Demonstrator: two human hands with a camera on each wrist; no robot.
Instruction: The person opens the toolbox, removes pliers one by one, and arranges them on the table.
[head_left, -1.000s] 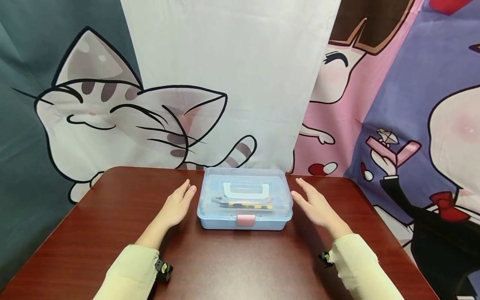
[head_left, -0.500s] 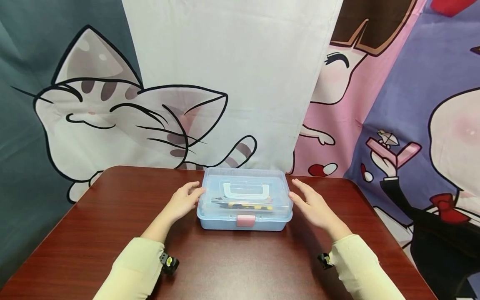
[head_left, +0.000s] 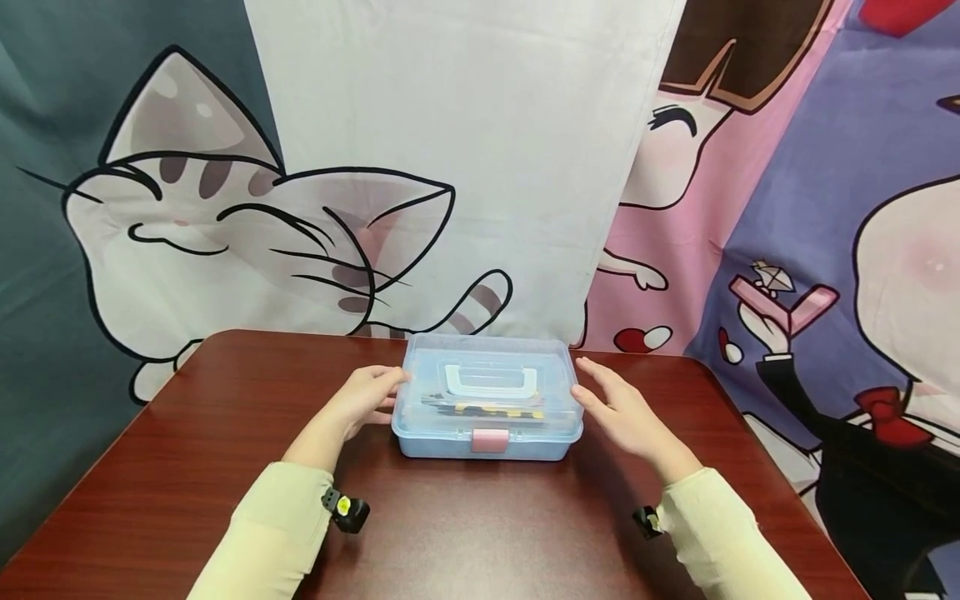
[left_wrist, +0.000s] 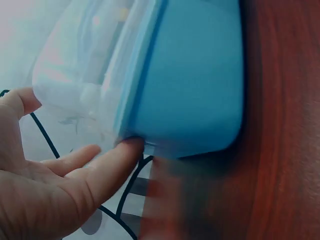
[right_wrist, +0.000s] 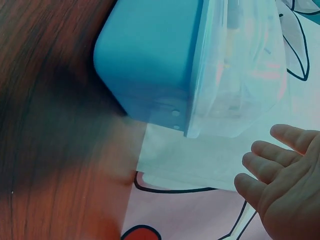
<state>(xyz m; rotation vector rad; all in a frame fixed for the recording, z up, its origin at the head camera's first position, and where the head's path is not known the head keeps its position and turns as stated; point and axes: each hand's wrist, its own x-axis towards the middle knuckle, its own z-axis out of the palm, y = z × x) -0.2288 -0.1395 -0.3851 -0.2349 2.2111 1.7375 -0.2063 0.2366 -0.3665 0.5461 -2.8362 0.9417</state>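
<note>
A light blue plastic box [head_left: 435, 447] with a clear lid [head_left: 487, 350] sits closed at the table's far side. A white handle [head_left: 491, 392] lies flat on the lid, and a pink latch [head_left: 490, 441] fastens the front. Through the lid show dark and yellow slim items, too blurred to name. My left hand [head_left: 363, 398] touches the box's left end. In the left wrist view, one fingertip meets the rim and another digit is at the lid. Beside the right end is my right hand [head_left: 626, 412]; the right wrist view shows its spread fingers apart from the box.
The box stands on a reddish-brown wooden table [head_left: 480, 533] with rounded far corners. Close behind its far edge hangs a cartoon-printed cloth [head_left: 465, 167]. Each wrist carries a small black camera, such as the left wrist camera [head_left: 351, 512].
My left hand has moved right and its fingers have come against the box's left end. My right hand has edged slightly left, closer to the box. The box has stayed in place.
</note>
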